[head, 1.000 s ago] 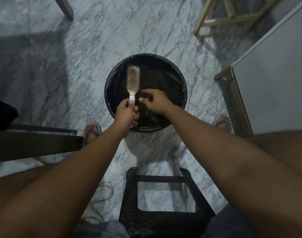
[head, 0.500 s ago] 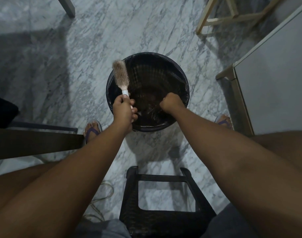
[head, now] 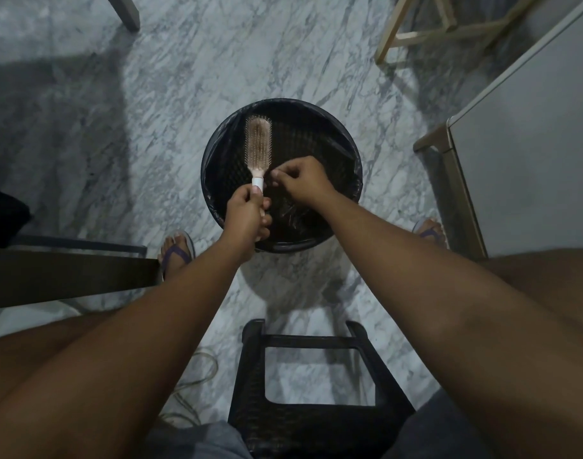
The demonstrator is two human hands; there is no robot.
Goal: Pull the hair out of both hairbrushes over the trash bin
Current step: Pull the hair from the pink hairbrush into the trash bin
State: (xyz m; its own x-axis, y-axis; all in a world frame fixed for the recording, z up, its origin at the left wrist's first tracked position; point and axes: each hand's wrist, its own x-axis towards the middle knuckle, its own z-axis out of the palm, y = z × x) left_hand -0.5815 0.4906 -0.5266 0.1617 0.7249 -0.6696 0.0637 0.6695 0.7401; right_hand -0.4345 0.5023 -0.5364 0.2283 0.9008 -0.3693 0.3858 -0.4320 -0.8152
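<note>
Evidently the left hand [head: 247,212] wraps the handle of the hairbrush [head: 258,144], whose bristles face up beyond the grip, over the trash bin [head: 356,167], so whatever comes loose drops inside. The right hand [head: 300,183], just beside that grip, presses its fingertips together; whether they pinch anything cannot be told. Half a second ago the brush leaned out past the rim and the right fist hung lower.

We find open marble floor [head: 151,94] at upper left, while a dark tabletop [head: 68,276] at left, a black stool [head: 316,339] below and a white cabinet [head: 532,144] at right crowd the central trash bin [head: 356,167].
</note>
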